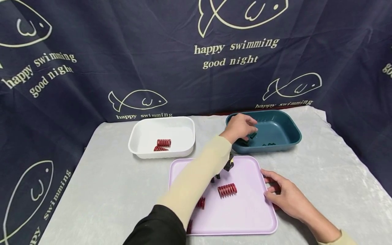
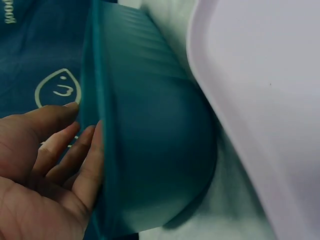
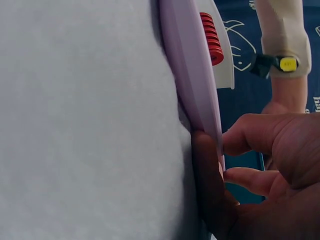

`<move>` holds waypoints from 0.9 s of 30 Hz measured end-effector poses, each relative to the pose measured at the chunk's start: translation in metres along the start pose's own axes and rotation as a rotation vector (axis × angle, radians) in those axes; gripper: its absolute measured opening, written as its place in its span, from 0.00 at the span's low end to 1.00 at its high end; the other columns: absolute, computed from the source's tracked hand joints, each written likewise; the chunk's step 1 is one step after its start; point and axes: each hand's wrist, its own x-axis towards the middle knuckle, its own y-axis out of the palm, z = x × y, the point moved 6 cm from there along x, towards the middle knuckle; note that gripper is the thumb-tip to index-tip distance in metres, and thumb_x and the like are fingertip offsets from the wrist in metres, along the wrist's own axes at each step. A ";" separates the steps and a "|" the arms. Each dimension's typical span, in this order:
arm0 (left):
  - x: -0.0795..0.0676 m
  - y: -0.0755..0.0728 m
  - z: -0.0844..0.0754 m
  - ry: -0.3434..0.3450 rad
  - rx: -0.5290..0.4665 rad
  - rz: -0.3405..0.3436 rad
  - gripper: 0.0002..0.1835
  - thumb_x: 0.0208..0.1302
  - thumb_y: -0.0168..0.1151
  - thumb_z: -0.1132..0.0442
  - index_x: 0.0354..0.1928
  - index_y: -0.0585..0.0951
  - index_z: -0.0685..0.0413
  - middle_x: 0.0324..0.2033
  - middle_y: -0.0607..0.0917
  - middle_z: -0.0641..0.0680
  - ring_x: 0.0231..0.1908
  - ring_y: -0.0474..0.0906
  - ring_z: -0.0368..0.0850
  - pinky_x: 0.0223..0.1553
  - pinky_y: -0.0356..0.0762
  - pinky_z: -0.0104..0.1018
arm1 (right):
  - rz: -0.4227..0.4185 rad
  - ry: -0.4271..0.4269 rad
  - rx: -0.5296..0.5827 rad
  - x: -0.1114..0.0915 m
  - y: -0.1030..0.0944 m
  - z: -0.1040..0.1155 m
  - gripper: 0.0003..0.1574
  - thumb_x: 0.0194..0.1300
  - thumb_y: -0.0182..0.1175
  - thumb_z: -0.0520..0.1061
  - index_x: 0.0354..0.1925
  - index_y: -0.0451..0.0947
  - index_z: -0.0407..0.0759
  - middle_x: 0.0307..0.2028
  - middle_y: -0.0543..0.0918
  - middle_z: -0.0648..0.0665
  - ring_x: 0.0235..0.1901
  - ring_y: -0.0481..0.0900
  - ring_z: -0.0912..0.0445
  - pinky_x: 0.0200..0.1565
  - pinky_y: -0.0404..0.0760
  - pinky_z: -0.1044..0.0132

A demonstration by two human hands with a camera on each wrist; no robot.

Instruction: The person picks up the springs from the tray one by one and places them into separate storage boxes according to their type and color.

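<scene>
My left hand (image 1: 240, 126) hangs over the left end of the teal bin (image 1: 292, 136), its fingers loosely bent, with nothing visible between thumb and fingers in the left wrist view. Small dark green springs (image 1: 252, 135) lie in the bin just below it. At the right edge of the lilac tray (image 1: 245, 217), my right hand (image 1: 288, 197) pinches the rim, with fingers on both sides of it in the right wrist view. A red spring (image 1: 227, 190) lies on the tray; more red springs (image 1: 200, 203) show partly behind my left arm.
A white bin (image 1: 131, 144) with red springs (image 1: 163, 143) inside stands at the back left. My left forearm crosses above the tray and hides part of it. Dark blue printed cloth (image 1: 183, 75) hangs behind and beside the grey-covered table (image 1: 107, 190).
</scene>
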 end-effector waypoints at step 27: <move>-0.108 -0.063 0.074 0.094 -0.136 0.342 0.18 0.64 0.72 0.68 0.56 0.85 0.63 0.51 0.87 0.61 0.39 0.87 0.50 0.31 0.90 0.40 | 0.006 0.018 -0.014 0.000 0.000 -0.001 0.41 0.61 0.68 0.33 0.71 0.68 0.33 0.48 0.80 0.42 0.36 0.76 0.58 0.31 0.78 0.70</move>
